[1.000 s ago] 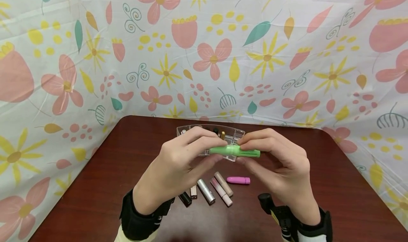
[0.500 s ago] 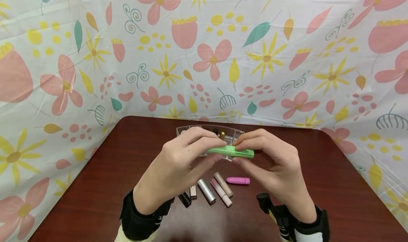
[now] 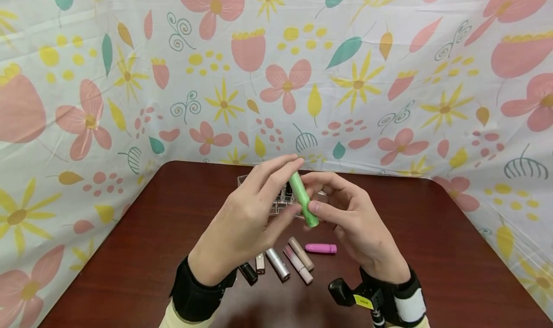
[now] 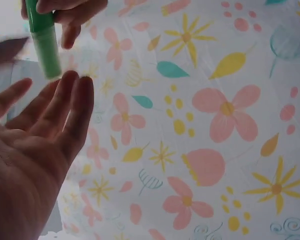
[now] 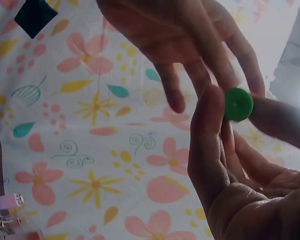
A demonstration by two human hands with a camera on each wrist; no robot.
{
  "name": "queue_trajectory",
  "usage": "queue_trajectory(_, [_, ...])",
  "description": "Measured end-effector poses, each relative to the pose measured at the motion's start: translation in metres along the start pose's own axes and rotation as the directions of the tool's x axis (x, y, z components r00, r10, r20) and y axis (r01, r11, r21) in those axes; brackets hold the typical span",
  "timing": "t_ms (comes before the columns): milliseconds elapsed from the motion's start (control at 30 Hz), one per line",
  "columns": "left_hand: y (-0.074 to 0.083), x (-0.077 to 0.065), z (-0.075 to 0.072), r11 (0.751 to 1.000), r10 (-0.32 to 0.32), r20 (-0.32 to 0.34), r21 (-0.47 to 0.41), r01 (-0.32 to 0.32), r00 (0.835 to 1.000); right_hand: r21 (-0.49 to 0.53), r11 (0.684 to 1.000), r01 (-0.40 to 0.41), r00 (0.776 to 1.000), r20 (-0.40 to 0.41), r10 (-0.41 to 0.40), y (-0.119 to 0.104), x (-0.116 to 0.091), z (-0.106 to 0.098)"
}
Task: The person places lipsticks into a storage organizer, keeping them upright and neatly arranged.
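Note:
Over the table, a green cosmetic tube [image 3: 304, 200] stands steeply tilted, its lighter translucent end up. My right hand [image 3: 345, 210] pinches the tube's lower part between thumb and fingers. The right wrist view shows the round green cap end [image 5: 238, 104] between the fingertips. My left hand [image 3: 248, 210] is beside it on the left, fingers extended and spread from the thumb. In the left wrist view, the pale end of the tube [image 4: 49, 57] comes down close to the left fingertips [image 4: 82, 90].
Behind the hands, a clear compartment organizer [image 3: 282, 207] is partly hidden. Nearer lie a pink tube [image 3: 320, 248], a beige tube [image 3: 301, 253], a pale pink gloss tube [image 3: 298, 264], a silver tube [image 3: 278, 264], a small tube [image 3: 259, 264] and a black tube [image 3: 248, 273].
The green tube has turned from nearly level to steeply tilted. My right hand has moved left and rotated with it. My left fingers have straightened and released its end.

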State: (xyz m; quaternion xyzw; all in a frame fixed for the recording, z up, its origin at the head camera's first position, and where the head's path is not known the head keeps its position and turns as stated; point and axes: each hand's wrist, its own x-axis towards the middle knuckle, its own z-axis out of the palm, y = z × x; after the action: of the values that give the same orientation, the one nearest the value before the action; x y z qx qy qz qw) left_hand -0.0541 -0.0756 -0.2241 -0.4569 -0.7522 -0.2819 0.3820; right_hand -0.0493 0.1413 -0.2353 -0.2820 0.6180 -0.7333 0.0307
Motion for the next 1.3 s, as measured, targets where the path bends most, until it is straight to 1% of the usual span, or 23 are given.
queue_trajectory(67, [0.0,0.0,0.002,0.999,0.012,0.02,0.039,-0.012,1.0,0.01,1.0,-0.01,1.0,-0.027,0.01,0.0,0.0,0.0])
queue_trajectory(200, [0.0,0.0,0.008,0.993,0.033,0.07,0.11,-0.041,0.997,-0.046,0.999,-0.016,0.998,-0.062,0.013,-0.001,-0.001,0.0])
queue_trajectory(267, [0.0,0.001,0.01,0.99,0.044,0.07,0.132,-0.053,0.997,-0.056,0.998,-0.009,0.999,-0.048,0.006,-0.001,-0.001,-0.001])
queue_trajectory(400, [0.0,0.002,0.012,0.988,0.07,0.06,0.136,-0.078,0.996,-0.027,1.0,-0.004,1.0,-0.005,0.004,-0.002,0.001,-0.004])
queue_trajectory(467, [-0.002,0.002,0.014,0.987,0.073,0.065,0.14,-0.082,0.995,-0.019,1.0,-0.016,1.0,0.013,0.016,-0.002,0.002,-0.007])
queue_trajectory(533, [-0.005,0.001,0.016,0.986,0.062,0.083,0.147,-0.073,0.995,-0.033,0.999,-0.037,0.999,0.01,0.038,0.0,0.004,-0.01])
queue_trajectory(600, [-0.009,0.0,0.02,0.984,0.036,0.116,0.167,-0.055,0.993,-0.069,0.996,-0.062,0.998,-0.004,0.062,0.004,0.007,-0.013])
queue_trajectory(700, [-0.016,-0.003,0.028,0.981,-0.005,0.175,0.191,-0.029,0.985,-0.138,0.985,-0.105,0.994,-0.044,0.1,0.013,0.012,-0.017])
queue_trajectory(800, [-0.021,-0.005,0.036,0.978,-0.026,0.219,0.209,-0.021,0.975,-0.193,0.971,-0.144,0.988,-0.079,0.131,0.021,0.016,-0.02])
queue_trajectory(900, [-0.026,-0.006,0.043,0.977,-0.027,0.231,0.214,-0.024,0.973,-0.231,0.959,-0.167,0.983,-0.11,0.145,0.026,0.017,-0.022])
queue_trajectory(1000, [-0.029,-0.007,0.047,0.978,-0.02,0.228,0.206,-0.028,0.973,-0.262,0.948,-0.179,0.981,-0.125,0.151,0.029,0.019,-0.024])
queue_trajectory(1300, [-0.037,-0.009,0.052,0.981,-0.022,0.246,0.191,-0.027,0.969,-0.281,0.937,-0.205,0.974,-0.156,0.166,0.036,0.024,-0.027])
